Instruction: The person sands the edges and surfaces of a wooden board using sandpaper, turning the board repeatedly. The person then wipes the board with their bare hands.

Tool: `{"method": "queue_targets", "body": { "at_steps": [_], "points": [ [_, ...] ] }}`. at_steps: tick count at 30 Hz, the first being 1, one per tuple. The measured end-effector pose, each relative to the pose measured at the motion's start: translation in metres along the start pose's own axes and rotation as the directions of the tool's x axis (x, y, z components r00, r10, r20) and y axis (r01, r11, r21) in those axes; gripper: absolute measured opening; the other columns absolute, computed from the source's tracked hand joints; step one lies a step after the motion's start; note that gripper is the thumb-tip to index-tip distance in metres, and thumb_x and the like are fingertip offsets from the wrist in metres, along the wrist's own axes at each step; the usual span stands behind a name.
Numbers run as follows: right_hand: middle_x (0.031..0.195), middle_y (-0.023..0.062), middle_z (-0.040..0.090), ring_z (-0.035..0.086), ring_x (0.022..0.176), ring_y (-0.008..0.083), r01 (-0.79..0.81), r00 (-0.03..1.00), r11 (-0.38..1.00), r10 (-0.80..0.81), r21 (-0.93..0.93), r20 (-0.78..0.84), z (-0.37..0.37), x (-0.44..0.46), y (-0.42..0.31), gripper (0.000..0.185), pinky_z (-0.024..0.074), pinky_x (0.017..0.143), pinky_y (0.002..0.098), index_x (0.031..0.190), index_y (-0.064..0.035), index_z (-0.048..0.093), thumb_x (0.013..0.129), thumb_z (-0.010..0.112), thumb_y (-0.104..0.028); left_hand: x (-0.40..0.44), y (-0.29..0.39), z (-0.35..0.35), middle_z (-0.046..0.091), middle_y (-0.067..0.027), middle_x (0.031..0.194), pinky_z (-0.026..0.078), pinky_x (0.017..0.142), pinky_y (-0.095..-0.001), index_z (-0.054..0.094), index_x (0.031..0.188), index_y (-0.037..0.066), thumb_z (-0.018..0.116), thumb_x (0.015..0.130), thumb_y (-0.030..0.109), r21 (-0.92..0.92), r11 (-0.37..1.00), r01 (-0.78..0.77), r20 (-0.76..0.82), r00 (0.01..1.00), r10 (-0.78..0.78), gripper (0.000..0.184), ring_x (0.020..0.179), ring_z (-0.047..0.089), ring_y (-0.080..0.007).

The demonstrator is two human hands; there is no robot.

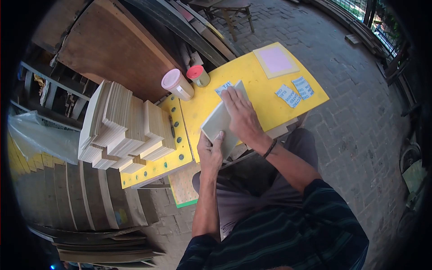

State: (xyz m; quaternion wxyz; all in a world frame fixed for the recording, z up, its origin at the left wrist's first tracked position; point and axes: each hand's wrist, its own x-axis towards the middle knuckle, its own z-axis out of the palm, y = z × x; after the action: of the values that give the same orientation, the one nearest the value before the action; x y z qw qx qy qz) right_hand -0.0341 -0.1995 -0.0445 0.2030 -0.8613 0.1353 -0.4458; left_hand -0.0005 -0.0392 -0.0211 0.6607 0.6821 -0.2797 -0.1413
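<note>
My left hand (211,150) grips the lower left corner of a flat, pale wooden board (225,121), thumb on the near face. The board is tilted on edge above the yellow tabletop. My right hand (243,114), with a dark band at the wrist, lies over the board's upper part, fingers together. A piece of blue-printed sandpaper (223,87) sticks out at its fingertips; the rest is hidden by the fingers. Two more printed sandpaper pieces (294,93) lie on the table to the right.
The yellow table (207,108) carries stacked pale wooden boards (126,121) at left, a pink-lidded container (177,84), a red-lidded cup (198,76), and a pink-topped square panel (276,60) at the far right. Large wooden sheets (117,45) lean behind; a plastic sheet (42,135) hangs left.
</note>
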Motion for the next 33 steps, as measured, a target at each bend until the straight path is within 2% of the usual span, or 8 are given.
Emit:
{"method": "queue_targets", "body": {
  "at_steps": [4, 6, 13, 19, 26, 30, 31, 33],
  "points": [
    [0.141, 0.0294, 0.053, 0.051, 0.131, 0.0463, -0.055, 0.996, 0.995, 0.06, 0.079, -0.06, 0.01, 0.022, 0.041, 0.059, 0.0456, 0.103, 0.0512, 0.143, 0.0027, 0.047, 0.084, 0.05, 0.008, -0.001, 0.006, 0.0, 0.066, -0.0125, 0.123, 0.046, 0.099, -0.0293, 0.051, 0.138, -0.005, 0.061, 0.099, 0.004, -0.013, 1.0, 0.027, 0.009, 1.0, -0.027, 0.041, 0.112, 0.061, -0.0162],
    [0.139, 0.0318, 0.054, 0.055, 0.124, 0.0482, -0.319, 0.944, 0.937, 0.3, 0.142, 0.136, 0.006, 0.029, 0.05, 0.064, 0.0476, 0.101, 0.0497, 0.145, 0.0029, 0.044, 0.082, 0.048, 0.011, -0.003, 0.004, 0.001, 0.066, -0.0125, 0.123, 0.046, 0.099, -0.0293, 0.051, 0.137, -0.005, 0.062, 0.1, 0.005, 0.007, 1.0, 0.025, -0.024, 0.999, -0.024, 0.04, 0.112, 0.062, -0.0167],
    [0.131, 0.0335, 0.058, 0.059, 0.115, 0.0503, -0.225, 0.967, 0.943, 0.247, 0.243, -0.061, 0.0, 0.014, 0.029, 0.063, 0.0488, 0.098, 0.0514, 0.146, 0.0052, 0.042, 0.083, 0.046, 0.01, -0.011, -0.016, 0.006, 0.067, -0.0128, 0.122, 0.047, 0.097, -0.0289, 0.053, 0.134, -0.006, 0.062, 0.1, 0.005, -0.024, 1.0, -0.019, -0.049, 0.999, 0.018, 0.037, 0.111, 0.062, -0.0154],
    [0.129, 0.0332, 0.059, 0.061, 0.114, 0.0489, -0.37, 0.873, 0.927, 0.325, 0.06, 0.362, 0.015, -0.016, 0.051, 0.059, 0.05, 0.096, 0.0511, 0.145, 0.0059, 0.044, 0.086, 0.049, 0.006, -0.013, -0.026, 0.014, 0.066, -0.0113, 0.12, 0.047, 0.098, -0.0324, 0.055, 0.13, -0.004, 0.066, 0.099, 0.01, -0.314, 0.948, -0.044, -0.291, 0.955, -0.052, 0.036, 0.11, 0.062, -0.0176],
    [0.118, 0.0294, 0.067, 0.068, 0.108, 0.0386, -0.472, 0.878, 0.789, 0.46, 0.394, 0.131, -0.001, 0.009, 0.041, 0.034, 0.0521, 0.095, 0.04, 0.126, 0.0079, 0.06, 0.094, 0.055, -0.004, -0.016, -0.019, 0.017, 0.067, -0.0093, 0.117, 0.047, 0.094, -0.0301, 0.059, 0.127, -0.002, 0.068, 0.098, 0.011, -0.433, 0.899, -0.074, -0.327, 0.941, -0.08, 0.033, 0.106, 0.061, -0.0154],
    [0.112, 0.0161, 0.072, 0.069, 0.104, 0.0232, -0.402, 0.876, 0.667, 0.48, 0.627, 0.05, -0.018, 0.032, 0.035, 0.029, 0.0522, 0.092, 0.0332, 0.122, 0.0065, 0.063, 0.094, 0.058, -0.002, -0.011, -0.011, -0.008, 0.069, -0.0059, 0.105, 0.048, 0.087, -0.027, 0.067, 0.115, -0.003, 0.071, 0.096, 0.011, -0.141, 0.987, 0.076, -0.213, 0.971, -0.105, 0.025, 0.096, 0.062, -0.0124],
    [0.112, 0.0148, 0.072, 0.07, 0.105, 0.0282, -0.381, 0.873, 0.592, 0.483, 0.71, 0.066, -0.025, 0.035, 0.033, 0.026, 0.0536, 0.091, 0.037, 0.117, 0.0039, 0.065, 0.093, 0.056, 0.001, -0.012, -0.005, -0.012, 0.069, -0.0047, 0.102, 0.048, 0.085, -0.026, 0.069, 0.112, -0.003, 0.071, 0.095, 0.01, -0.067, 0.992, 0.109, -0.176, 0.977, -0.119, 0.022, 0.093, 0.061, -0.0115],
    [0.109, 0.0147, 0.071, 0.069, 0.103, 0.0288, -0.31, 0.906, 0.659, 0.424, 0.685, 0.002, -0.039, 0.045, 0.029, 0.024, 0.0536, 0.089, 0.0367, 0.115, 0.0033, 0.066, 0.093, 0.055, 0.001, -0.009, 0.013, -0.013, 0.069, -0.0042, 0.1, 0.049, 0.083, -0.0259, 0.069, 0.113, -0.003, 0.072, 0.094, 0.009, -0.036, 0.999, 0.034, -0.153, 0.987, -0.039, 0.023, 0.091, 0.062, -0.0113]
  ]
}}
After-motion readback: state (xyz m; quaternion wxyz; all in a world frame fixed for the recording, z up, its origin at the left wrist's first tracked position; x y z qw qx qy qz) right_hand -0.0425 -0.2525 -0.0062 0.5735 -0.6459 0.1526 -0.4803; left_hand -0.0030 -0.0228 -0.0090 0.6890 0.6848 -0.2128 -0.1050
